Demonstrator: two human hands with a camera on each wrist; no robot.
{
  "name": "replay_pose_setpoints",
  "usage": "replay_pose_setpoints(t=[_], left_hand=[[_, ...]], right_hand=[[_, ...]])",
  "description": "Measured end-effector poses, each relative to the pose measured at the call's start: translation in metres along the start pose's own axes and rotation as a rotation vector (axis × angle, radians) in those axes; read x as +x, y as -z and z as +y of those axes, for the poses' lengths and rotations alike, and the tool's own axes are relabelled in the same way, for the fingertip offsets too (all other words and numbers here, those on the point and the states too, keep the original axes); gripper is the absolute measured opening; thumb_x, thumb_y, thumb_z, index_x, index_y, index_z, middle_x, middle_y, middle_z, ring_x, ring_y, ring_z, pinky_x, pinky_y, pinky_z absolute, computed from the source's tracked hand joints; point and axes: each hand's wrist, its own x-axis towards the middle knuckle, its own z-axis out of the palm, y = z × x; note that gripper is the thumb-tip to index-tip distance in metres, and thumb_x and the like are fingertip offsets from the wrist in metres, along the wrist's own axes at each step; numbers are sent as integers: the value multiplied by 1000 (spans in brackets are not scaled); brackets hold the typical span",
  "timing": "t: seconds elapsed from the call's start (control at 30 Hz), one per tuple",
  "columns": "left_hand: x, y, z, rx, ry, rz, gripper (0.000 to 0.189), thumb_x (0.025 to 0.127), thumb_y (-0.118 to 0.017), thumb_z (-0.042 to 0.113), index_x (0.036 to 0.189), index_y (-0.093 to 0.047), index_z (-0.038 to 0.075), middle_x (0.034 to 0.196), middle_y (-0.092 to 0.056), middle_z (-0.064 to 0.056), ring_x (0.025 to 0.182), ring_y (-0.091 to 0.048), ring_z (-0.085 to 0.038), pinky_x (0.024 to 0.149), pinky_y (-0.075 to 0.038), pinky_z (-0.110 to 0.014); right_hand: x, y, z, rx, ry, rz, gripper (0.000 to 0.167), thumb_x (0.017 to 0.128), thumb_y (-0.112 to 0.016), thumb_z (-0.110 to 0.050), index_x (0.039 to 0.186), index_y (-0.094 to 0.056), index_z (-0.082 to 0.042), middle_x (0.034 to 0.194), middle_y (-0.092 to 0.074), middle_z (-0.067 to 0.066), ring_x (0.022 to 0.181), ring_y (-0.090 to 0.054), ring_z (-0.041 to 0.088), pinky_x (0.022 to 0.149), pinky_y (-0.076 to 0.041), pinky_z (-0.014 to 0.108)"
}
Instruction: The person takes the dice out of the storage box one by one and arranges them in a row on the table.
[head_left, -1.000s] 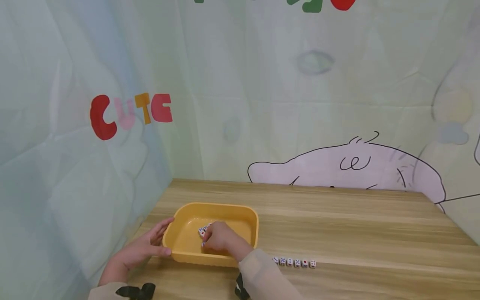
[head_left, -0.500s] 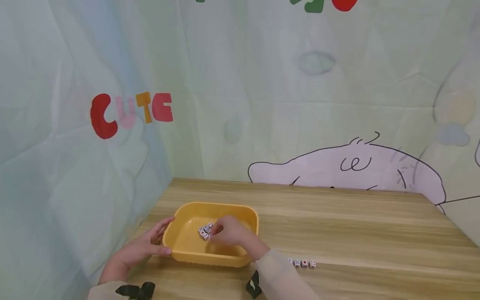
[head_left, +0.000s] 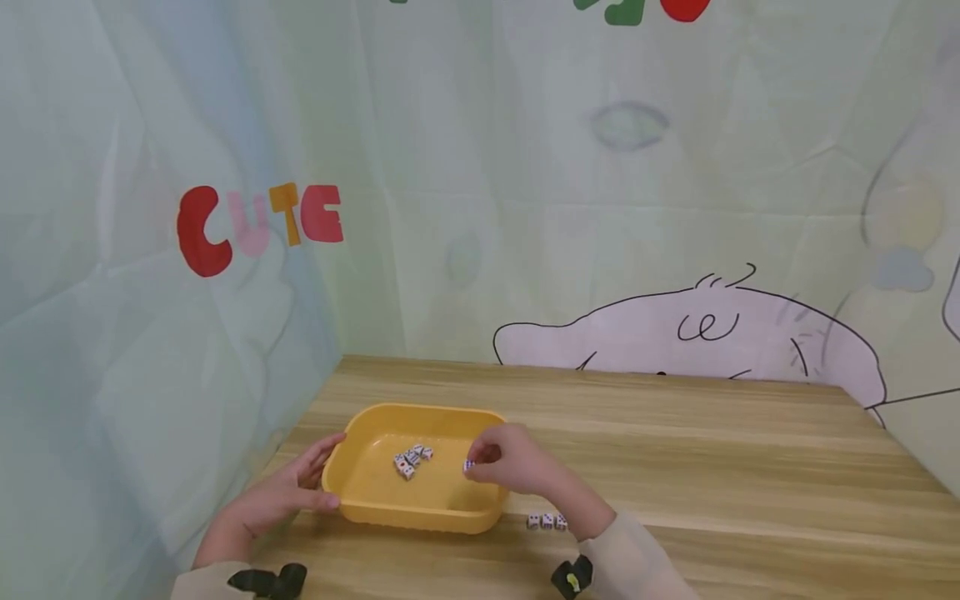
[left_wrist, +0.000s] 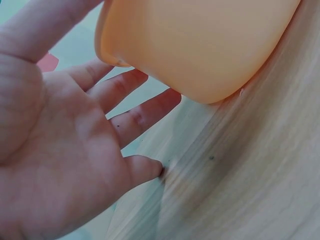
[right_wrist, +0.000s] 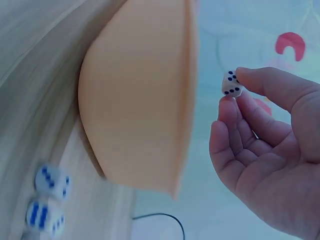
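Observation:
A yellow plastic tray (head_left: 412, 518) rests on the table, with a small cluster of white dice (head_left: 408, 460) on its floor. Fingers and thumb of my left hand (head_left: 281, 496) spread along the tray's left end; the left wrist view shows the fingers mostly straight beside its outer wall (left_wrist: 200, 50). Over the tray's right side, my right hand (head_left: 517, 458) pinches one die (right_wrist: 231, 84) between thumb and fingertips, at rim height or above. Just right of the tray, a short row of dice (head_left: 547, 522) stands on the table, partly hidden by my right forearm.
The wooden table (head_left: 712, 450) extends right and back from the tray. Printed fabric (head_left: 465, 250) hangs behind the table and along its left side. A thin dark cable (right_wrist: 167, 215) shows low in the right wrist view.
My right hand has risen from the dice cluster and moved right, carrying a die toward the tray's right rim. My left hand and the tray hold their place.

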Motion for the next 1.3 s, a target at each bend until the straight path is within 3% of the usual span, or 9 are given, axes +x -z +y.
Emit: replay_pose_setpoints(t=[0.23,0.67,1.0,1.3], left_hand=[[2,0,1,-1,-22,-9,91,88,-65,0,150,1,-6,154,1,-35,118,-43,12,93,-37,-11],[2,2,6,35,-21,-5,90,88,-66,2,150,-1,-6,153,-2,-36,117,-44,11,92,-38,-12],[1,3,4,22,-20,-14,90,89,-65,1,150,0,-6,153,-1,-37,118,-44,11,92,-39,-13],[2,2,1,12,-34,-18,89,89,-65,0,149,0,-7,153,1,-37,118,-43,13,93,-38,-11]], right_hand=[[-28,24,13,7,19,-4,8,85,-73,-14,84,-68,-7,78,-63,-3,72,-55,12,63,-48,24],[-87,65,54,12,-36,22,11,84,-73,-13,84,-65,-4,76,-61,-2,67,-53,7,60,-47,22],[-122,78,89,-78,-73,76,10,82,-73,-13,81,-66,-6,72,-60,-5,65,-50,2,58,-45,22],[-137,81,104,-92,-108,72,9,80,-74,-9,81,-66,-4,73,-62,-4,66,-51,0,61,-47,22]])
